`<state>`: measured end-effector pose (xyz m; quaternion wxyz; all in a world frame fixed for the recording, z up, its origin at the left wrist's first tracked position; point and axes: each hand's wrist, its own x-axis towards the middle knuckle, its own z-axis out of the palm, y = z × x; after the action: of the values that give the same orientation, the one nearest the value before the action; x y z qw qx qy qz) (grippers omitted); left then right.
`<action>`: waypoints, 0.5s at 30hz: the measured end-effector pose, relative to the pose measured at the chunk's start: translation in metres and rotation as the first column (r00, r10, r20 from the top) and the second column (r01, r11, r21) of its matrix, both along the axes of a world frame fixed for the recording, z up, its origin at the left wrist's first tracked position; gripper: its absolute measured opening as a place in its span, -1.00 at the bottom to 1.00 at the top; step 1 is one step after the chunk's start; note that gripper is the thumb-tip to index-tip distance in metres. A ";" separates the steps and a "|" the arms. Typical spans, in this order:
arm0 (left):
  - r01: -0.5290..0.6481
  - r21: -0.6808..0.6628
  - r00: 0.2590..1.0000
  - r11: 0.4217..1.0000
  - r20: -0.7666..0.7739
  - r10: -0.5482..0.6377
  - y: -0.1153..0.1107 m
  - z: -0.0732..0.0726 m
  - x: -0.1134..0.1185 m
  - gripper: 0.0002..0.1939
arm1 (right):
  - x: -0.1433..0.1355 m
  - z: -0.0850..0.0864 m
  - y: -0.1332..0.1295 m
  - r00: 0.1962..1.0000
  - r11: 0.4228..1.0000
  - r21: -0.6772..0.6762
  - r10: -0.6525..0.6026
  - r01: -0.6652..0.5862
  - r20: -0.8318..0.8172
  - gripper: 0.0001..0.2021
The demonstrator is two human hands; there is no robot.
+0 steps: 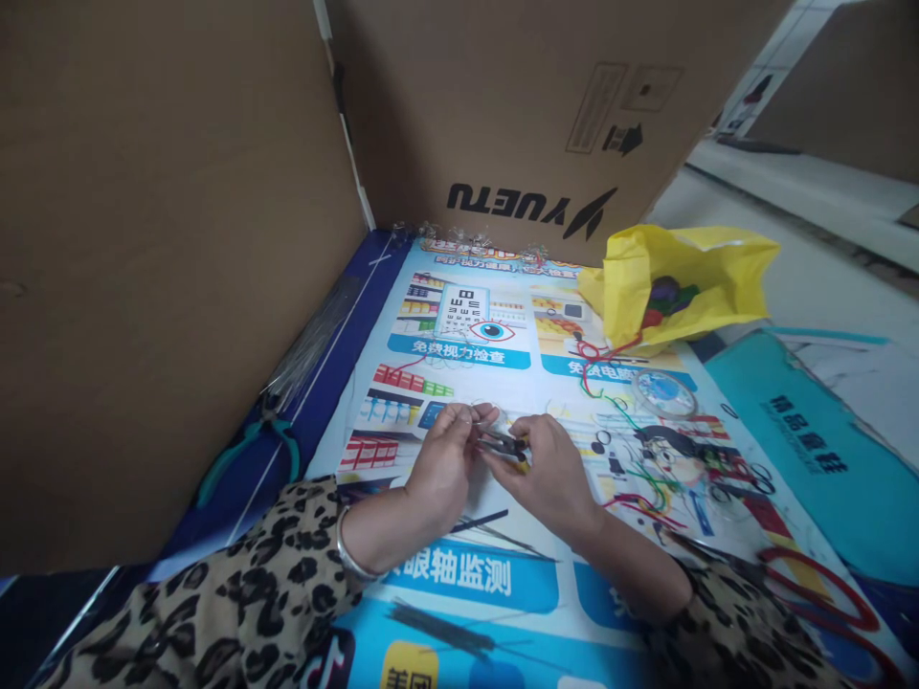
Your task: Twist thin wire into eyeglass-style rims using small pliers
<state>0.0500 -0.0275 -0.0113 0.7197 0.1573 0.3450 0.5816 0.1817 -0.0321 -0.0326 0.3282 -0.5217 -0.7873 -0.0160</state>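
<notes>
At the middle of the poster-covered table, my left hand [446,455] is closed, fingertips pinching a thin piece of wire [480,413]. My right hand [549,469] grips a small pair of pliers [504,443] with dark jaws and a bit of yellow on the handle. The jaws point left and meet the wire by my left fingertips; whether they are closed on it is too small to tell. Below my wrists lies a bundle of dark wires [441,627], with a few loose strands [495,526] nearer my hands.
Teal-handled pliers [251,450] lie at left beside a bundle of silvery wires [316,335]. Cardboard walls [179,239] stand left and behind. A yellow bag [689,277] holds coloured yarn; a tape roll [664,392], red rings [825,584] and a teal box [811,450] are at right.
</notes>
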 end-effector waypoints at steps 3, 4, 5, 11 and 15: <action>-0.007 -0.008 1.000 1.000 -0.003 0.007 0.000 -0.001 0.000 -0.91 | 0.001 0.001 0.000 1.000 1.000 0.000 0.004 -0.004 0.012 -0.77; -0.010 -0.013 1.000 1.000 -0.003 0.010 0.000 -0.001 0.000 -0.91 | 0.001 0.001 0.000 1.000 1.000 0.000 0.000 0.000 0.017 -0.77; -0.013 -0.017 1.000 1.000 -0.005 0.013 0.000 0.000 0.000 -0.91 | 0.001 0.001 0.000 1.000 1.000 0.002 -0.004 0.004 0.021 -0.77; -0.022 -0.016 0.999 1.000 -0.037 0.022 -0.002 0.000 0.002 -0.94 | -0.002 -0.001 -0.001 0.999 0.999 0.006 -0.037 0.037 0.003 -0.74; -0.014 0.023 0.997 1.000 -0.069 0.016 -0.004 0.000 0.003 -0.95 | -0.003 -0.003 0.000 0.998 0.998 -0.013 -0.060 0.060 -0.028 -0.69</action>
<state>0.0534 -0.0314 -0.0117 0.7010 0.1829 0.3644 0.5851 0.1787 -0.0325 -0.0355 0.3357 -0.5473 -0.7665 -0.0139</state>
